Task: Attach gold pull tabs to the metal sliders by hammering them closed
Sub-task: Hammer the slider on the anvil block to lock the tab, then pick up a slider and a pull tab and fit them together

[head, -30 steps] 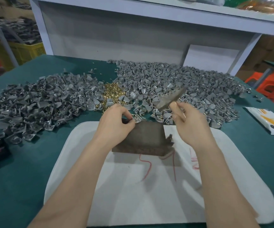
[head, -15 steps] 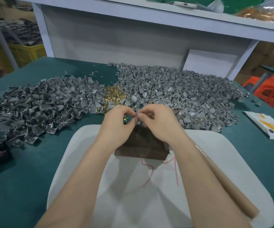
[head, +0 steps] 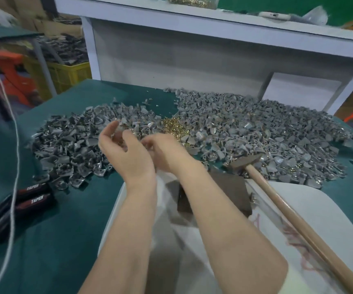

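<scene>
Centre frame: left hand (head: 124, 154) cupped, contents unclear; right hand (head: 164, 154) blurred, grip untellable. Best isolate one of the sliders (head: 65, 145).

- The right hand (head: 164, 152) is blurred; I can't tell what its fingers hold.
- Anything in the left hand (head: 124, 154) is too small to make out.
- The right forearm (head: 224, 221) hides part of the dark block (head: 230, 187).
- The hammer (head: 281, 203) handle runs off the near edge.

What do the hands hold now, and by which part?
It cannot be told: the left hand and right hand are blurred. The hammer lies unheld.
</scene>
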`<state>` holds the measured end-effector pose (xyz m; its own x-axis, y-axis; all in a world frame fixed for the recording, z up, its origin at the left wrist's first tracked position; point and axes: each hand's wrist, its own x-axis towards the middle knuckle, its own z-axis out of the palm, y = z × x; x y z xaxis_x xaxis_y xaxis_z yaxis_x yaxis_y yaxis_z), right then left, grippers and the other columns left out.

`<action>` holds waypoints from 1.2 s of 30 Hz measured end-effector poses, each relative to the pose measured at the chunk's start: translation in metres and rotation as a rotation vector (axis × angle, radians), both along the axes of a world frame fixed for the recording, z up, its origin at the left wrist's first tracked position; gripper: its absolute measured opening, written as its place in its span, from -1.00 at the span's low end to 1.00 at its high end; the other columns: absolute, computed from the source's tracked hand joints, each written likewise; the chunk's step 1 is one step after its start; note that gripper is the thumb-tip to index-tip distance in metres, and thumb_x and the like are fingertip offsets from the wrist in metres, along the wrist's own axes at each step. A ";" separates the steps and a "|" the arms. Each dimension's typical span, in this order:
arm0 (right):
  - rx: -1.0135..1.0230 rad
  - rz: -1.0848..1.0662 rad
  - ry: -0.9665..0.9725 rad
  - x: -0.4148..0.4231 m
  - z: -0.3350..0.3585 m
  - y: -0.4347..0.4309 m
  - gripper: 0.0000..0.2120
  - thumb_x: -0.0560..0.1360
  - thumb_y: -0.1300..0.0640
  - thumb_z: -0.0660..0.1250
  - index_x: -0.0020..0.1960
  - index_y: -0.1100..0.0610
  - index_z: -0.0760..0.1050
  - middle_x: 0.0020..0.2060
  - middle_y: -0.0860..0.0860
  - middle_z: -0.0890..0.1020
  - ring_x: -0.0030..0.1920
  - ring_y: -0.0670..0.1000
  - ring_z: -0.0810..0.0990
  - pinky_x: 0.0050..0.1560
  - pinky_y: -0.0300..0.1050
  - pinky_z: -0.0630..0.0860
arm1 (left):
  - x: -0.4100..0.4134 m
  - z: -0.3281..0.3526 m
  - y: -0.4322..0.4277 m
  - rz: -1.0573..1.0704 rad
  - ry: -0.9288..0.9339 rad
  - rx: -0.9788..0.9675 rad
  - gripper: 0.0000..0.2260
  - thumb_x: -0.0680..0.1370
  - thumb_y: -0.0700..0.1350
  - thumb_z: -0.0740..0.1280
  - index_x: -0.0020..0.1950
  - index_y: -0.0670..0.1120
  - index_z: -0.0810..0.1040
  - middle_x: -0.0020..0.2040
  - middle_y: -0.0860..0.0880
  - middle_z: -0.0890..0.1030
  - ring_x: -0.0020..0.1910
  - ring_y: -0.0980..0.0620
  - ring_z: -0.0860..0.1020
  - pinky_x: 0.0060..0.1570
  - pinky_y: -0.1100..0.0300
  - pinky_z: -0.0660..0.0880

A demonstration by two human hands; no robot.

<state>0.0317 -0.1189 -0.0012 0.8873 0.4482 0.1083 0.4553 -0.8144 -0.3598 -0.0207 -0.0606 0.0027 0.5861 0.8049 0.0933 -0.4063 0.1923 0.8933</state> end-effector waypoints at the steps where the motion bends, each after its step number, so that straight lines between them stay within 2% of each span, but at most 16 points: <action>1: -0.070 0.029 0.019 0.004 -0.005 0.013 -0.72 0.53 0.21 0.22 0.18 0.00 0.55 0.09 0.05 0.62 0.06 0.11 0.57 0.03 -0.05 0.52 | 0.001 0.000 0.001 0.005 -0.004 -0.036 -0.82 0.57 -0.28 0.14 0.09 -0.03 0.39 0.13 -0.09 0.47 -0.04 0.12 0.46 -0.10 0.40 0.40; 3: -0.175 0.039 0.004 0.010 -0.015 0.032 -0.72 0.57 0.15 0.16 0.25 0.03 0.48 0.15 0.10 0.56 0.14 0.15 0.50 0.12 0.03 0.48 | 0.003 -0.002 0.004 0.008 0.017 -0.101 -0.81 0.58 -0.28 0.13 0.12 -0.05 0.38 0.04 0.03 0.46 -0.10 0.20 0.45 -0.18 0.49 0.37; 5: -0.197 -0.023 -0.048 0.014 -0.022 0.039 -0.71 0.60 0.13 0.12 0.27 0.14 0.42 0.21 0.16 0.47 0.19 0.21 0.44 0.17 0.07 0.44 | 0.005 -0.004 0.007 0.007 0.052 -0.157 -0.82 0.58 -0.26 0.12 0.12 -0.04 0.37 -0.04 0.11 0.42 -0.15 0.24 0.43 -0.28 0.54 0.34; 7: -0.167 -0.065 -0.106 0.014 -0.024 0.040 -0.72 0.60 0.16 0.11 0.24 0.25 0.41 0.19 0.21 0.45 0.17 0.25 0.46 0.08 0.05 0.41 | 0.006 -0.006 0.008 -0.004 0.075 -0.205 -0.82 0.58 -0.25 0.12 0.13 -0.05 0.37 -0.03 0.08 0.43 -0.14 0.19 0.43 -0.29 0.52 0.35; 10: -0.119 -0.063 -0.109 0.009 -0.023 0.042 -0.76 0.58 0.21 0.13 0.17 0.29 0.45 0.13 0.22 0.50 0.10 0.24 0.51 -0.09 -0.02 0.37 | 0.008 -0.007 0.010 -0.017 0.111 -0.231 -0.82 0.58 -0.24 0.13 0.14 -0.06 0.37 0.11 -0.02 0.45 -0.04 0.11 0.44 -0.16 0.43 0.37; 13: 0.055 -0.150 -0.042 0.008 -0.008 0.035 -0.82 0.51 0.32 0.18 0.07 0.27 0.49 0.01 0.20 0.57 -0.06 0.17 0.54 -0.17 -0.08 0.40 | 0.008 -0.007 0.010 -0.030 0.138 -0.218 -0.82 0.57 -0.24 0.14 0.14 -0.07 0.38 0.16 -0.05 0.44 -0.07 0.15 0.43 -0.24 0.48 0.35; 16: 0.292 -0.225 0.038 0.010 0.017 0.014 -0.85 0.51 0.31 0.22 -0.05 0.17 0.55 -0.06 0.09 0.63 -0.06 0.08 0.59 -0.04 -0.08 0.51 | 0.009 -0.009 0.006 -0.173 0.162 -0.190 -0.80 0.56 -0.26 0.19 0.16 -0.07 0.41 0.18 -0.11 0.49 -0.16 0.19 0.42 -0.36 0.53 0.34; 19: 0.458 -0.246 0.107 0.004 0.033 -0.017 -0.83 0.52 0.27 0.25 -0.16 0.03 0.47 -0.12 0.02 0.63 -0.06 0.05 0.62 0.01 -0.01 0.55 | 0.008 -0.011 -0.003 -0.368 0.223 -0.114 -0.76 0.56 -0.26 0.21 0.19 -0.05 0.46 0.15 -0.14 0.53 -0.26 0.16 0.39 -0.27 0.39 0.35; 22: 0.295 -0.269 0.075 -0.002 0.032 -0.037 -0.88 0.52 0.24 0.26 -0.05 0.07 0.54 -0.05 0.01 0.63 -0.03 0.01 0.59 0.00 -0.13 0.49 | 0.007 -0.009 -0.001 -0.271 0.206 -0.114 -0.77 0.56 -0.27 0.19 0.17 -0.07 0.47 0.01 0.02 0.50 -0.26 0.20 0.41 -0.33 0.48 0.35; 24: 0.156 -0.230 0.094 -0.005 0.025 -0.038 -0.87 0.51 0.19 0.32 0.03 0.08 0.59 0.01 0.00 0.63 -0.06 -0.02 0.55 -0.02 -0.20 0.44 | 0.007 -0.008 0.005 -0.187 0.178 -0.168 -0.80 0.57 -0.27 0.16 0.13 -0.06 0.44 0.05 0.01 0.49 -0.14 0.16 0.45 -0.20 0.45 0.37; 26: 0.010 -0.158 0.147 -0.007 0.017 -0.028 -0.82 0.49 0.15 0.38 0.08 0.08 0.60 0.04 0.02 0.63 -0.07 0.00 0.55 -0.03 -0.17 0.46 | 0.005 -0.008 0.007 -0.150 0.158 -0.200 -0.81 0.58 -0.26 0.13 0.12 -0.06 0.42 0.08 -0.01 0.49 -0.10 0.17 0.45 -0.15 0.42 0.37; 29: -0.206 -0.122 0.132 -0.004 0.000 -0.006 -0.73 0.48 0.20 0.34 0.17 0.10 0.56 0.09 0.08 0.60 0.04 0.11 0.57 0.03 -0.06 0.53 | 0.005 -0.009 0.006 -0.135 0.153 -0.200 -0.82 0.58 -0.25 0.12 0.12 -0.05 0.40 0.07 0.00 0.47 -0.15 0.24 0.43 -0.25 0.48 0.36; 31: -0.235 -0.135 0.083 -0.002 -0.007 0.002 -0.76 0.47 0.26 0.28 0.12 0.15 0.57 0.04 0.13 0.60 0.01 0.14 0.57 -0.08 -0.08 0.52 | 0.006 -0.010 0.006 -0.149 0.169 -0.185 -0.83 0.58 -0.25 0.14 0.12 -0.05 0.40 0.07 -0.01 0.46 -0.14 0.21 0.42 -0.24 0.46 0.35; 33: -0.158 -0.131 0.050 0.000 -0.007 0.000 -0.85 0.49 0.22 0.30 0.01 0.15 0.60 -0.05 0.11 0.63 -0.08 0.11 0.58 -0.11 -0.10 0.52 | 0.006 -0.011 0.006 -0.192 0.194 -0.150 -0.82 0.56 -0.25 0.17 0.12 -0.05 0.41 0.11 -0.02 0.47 -0.10 0.18 0.43 -0.24 0.45 0.35; 36: 0.207 -0.186 0.045 0.002 0.011 -0.017 -0.87 0.50 0.05 0.35 -0.10 0.10 0.62 -0.24 -0.03 0.61 -0.17 0.00 0.56 -0.14 -0.19 0.44 | 0.005 -0.010 0.002 -0.359 0.219 -0.073 -0.79 0.57 -0.22 0.21 0.16 -0.02 0.49 0.07 0.03 0.54 -0.04 0.19 0.49 -0.12 0.38 0.38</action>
